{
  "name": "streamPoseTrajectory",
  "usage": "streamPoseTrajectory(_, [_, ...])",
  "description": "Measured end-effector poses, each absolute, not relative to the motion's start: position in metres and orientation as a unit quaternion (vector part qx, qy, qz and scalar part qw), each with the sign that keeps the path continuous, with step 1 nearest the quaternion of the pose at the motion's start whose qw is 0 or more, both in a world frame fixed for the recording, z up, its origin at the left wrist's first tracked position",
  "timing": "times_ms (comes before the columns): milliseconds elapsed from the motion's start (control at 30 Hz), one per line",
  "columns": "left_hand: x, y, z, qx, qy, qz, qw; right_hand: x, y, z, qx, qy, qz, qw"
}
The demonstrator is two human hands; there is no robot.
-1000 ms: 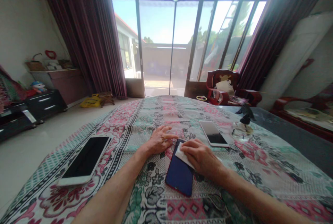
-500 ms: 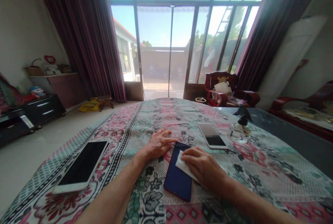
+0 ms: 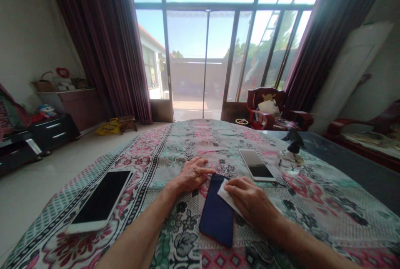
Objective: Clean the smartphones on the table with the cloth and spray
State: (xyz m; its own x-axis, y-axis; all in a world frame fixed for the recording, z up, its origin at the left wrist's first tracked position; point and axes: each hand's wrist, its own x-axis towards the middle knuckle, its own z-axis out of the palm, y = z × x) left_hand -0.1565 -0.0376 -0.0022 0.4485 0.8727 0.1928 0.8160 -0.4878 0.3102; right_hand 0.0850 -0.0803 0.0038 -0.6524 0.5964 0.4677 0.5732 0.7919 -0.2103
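Note:
A dark blue phone [image 3: 216,215] lies flat on the floral tablecloth [image 3: 187,144] in front of me. My right hand [image 3: 250,202] presses a small white wipe [image 3: 225,196] onto the phone's upper right part, fingers closed over it. My left hand [image 3: 190,174] rests flat on the cloth at the phone's top left corner, fingers spread, one fingertip touching its edge.
A large white tablet [image 3: 100,200] lies at the left of the table. A white phone [image 3: 256,165] lies to the right, beside a small glass spray bottle [image 3: 292,154]. Beyond the table are a red wooden chair [image 3: 265,108], glass doors and dark curtains.
My right hand with the wipe has slid slightly to the right and down across the blue phone. My left hand has stayed at the phone's top corner.

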Motion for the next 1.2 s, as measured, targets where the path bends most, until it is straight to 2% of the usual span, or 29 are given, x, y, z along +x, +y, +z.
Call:
streamPoseTrajectory(233, [-0.157,-0.035,-0.004,0.844,0.503,0.161,0.089,0.090,-0.132,0.004,-0.283,-0.924,0.078,0.245])
streamPoseTrajectory(767, [-0.158,-0.031,-0.006,0.844,0.506,0.150,0.093,0.095,-0.052,0.000,-0.387,-0.875,0.022,0.291])
streamPoseTrajectory(900, [-0.158,-0.030,-0.007,0.847,0.502,0.153,0.087,0.093,-0.081,0.004,-0.351,-0.895,0.014,0.275])
streamPoseTrajectory(1033, [-0.158,-0.030,-0.007,0.845,0.505,0.151,0.087,0.085,-0.125,0.006,-0.302,-0.919,0.061,0.246])
streamPoseTrajectory(1200, [-0.156,-0.034,-0.003,0.843,0.507,0.151,0.097,0.078,-0.138,0.004,-0.288,-0.920,0.066,0.259])
